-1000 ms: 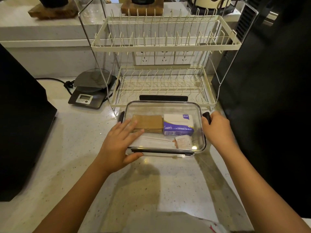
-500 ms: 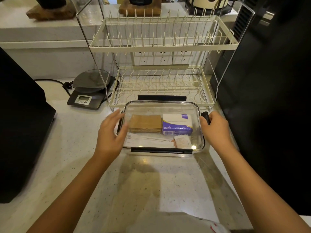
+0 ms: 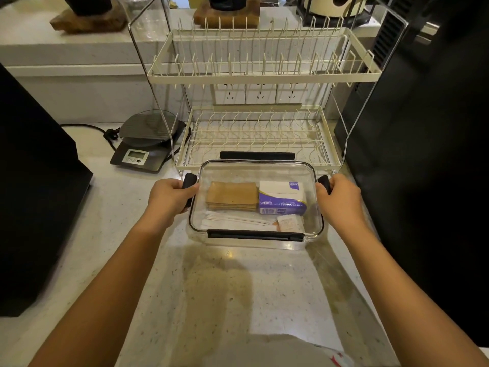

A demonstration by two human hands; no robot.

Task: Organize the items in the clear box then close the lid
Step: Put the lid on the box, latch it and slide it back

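Observation:
A clear box with its clear lid on top stands on the speckled counter. Black latches line its four sides. Through the lid I see a stack of brown paper sleeves, a white and purple tissue pack, white paper-wrapped sticks and a small sachet. My left hand grips the left side latch. My right hand grips the right side latch. The front latch lies flat against the box.
A two-tier cream dish rack stands right behind the box. A digital kitchen scale with a cord sits at the back left. Large black appliances flank the counter, on the left and on the right.
My left hand has slid off the lid top to the box's left side and closed on the side latch. The right hand has stayed on the right latch.

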